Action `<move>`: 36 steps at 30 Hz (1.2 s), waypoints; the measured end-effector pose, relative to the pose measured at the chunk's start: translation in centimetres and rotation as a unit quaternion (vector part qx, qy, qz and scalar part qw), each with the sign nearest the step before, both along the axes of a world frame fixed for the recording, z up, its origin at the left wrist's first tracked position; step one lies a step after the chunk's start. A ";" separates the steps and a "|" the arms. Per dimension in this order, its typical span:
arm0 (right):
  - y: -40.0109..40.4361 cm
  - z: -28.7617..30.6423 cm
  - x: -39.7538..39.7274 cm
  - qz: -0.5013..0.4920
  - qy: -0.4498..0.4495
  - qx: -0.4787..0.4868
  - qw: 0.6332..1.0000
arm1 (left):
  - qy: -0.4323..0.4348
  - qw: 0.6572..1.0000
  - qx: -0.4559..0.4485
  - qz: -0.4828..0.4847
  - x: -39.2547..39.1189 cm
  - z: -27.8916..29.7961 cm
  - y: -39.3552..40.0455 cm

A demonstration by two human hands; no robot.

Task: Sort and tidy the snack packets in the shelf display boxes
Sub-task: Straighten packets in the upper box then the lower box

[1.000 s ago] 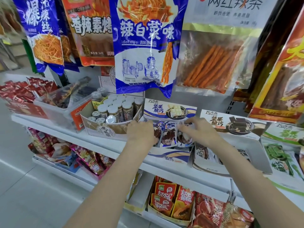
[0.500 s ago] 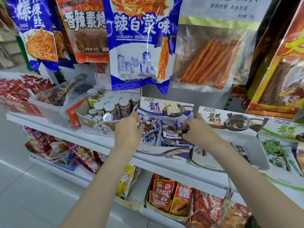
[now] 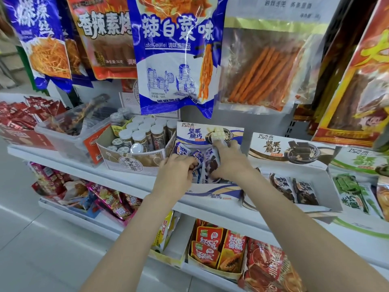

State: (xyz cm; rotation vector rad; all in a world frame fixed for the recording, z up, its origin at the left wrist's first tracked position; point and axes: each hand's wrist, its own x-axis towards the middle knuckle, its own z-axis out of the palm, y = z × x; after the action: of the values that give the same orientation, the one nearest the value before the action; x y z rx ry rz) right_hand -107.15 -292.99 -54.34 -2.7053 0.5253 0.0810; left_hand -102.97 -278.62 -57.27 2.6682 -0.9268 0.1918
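A blue-and-white display box (image 3: 212,193) stands on the upper shelf, filled with small blue-and-white snack packets (image 3: 182,149). My left hand (image 3: 175,172) reaches into its front left part, fingers closed over the packets there. My right hand (image 3: 230,163) grips an upright bunch of the same packets (image 3: 211,163) in the middle of the box. To the right a brown-and-white display box (image 3: 331,187) holds a few dark packets (image 3: 282,186).
A carton of white-capped jars (image 3: 134,163) and a clear tub (image 3: 63,144) stand left of the blue box. Green packets (image 3: 355,192) lie at the right. Large bags (image 3: 174,53) hang just above. The lower shelf holds red packets (image 3: 210,245).
Both hands have drawn closer together inside the blue box. The right hand has gathered the packets into an upright bunch, and the left hand has shifted right toward it.
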 end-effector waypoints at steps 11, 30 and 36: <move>-6.5 4.6 -7.8 -0.132 -0.216 0.523 0.814 | 0.032 0.986 0.133 0.099 -0.8 2.1 -3.9; -7.6 1.5 -8.8 -0.077 -0.225 0.520 0.821 | 0.319 0.944 0.059 0.058 -1.4 3.5 -9.2; -6.8 1.5 -6.9 0.041 -0.199 0.437 0.876 | 0.254 0.958 0.104 0.088 -0.8 2.1 -10.1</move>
State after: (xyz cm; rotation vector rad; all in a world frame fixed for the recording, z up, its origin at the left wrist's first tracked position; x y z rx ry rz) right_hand -114.03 -299.76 -52.82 -1.7767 0.1687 -0.1764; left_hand -103.76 -288.75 -55.19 2.7737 -0.5704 -0.5595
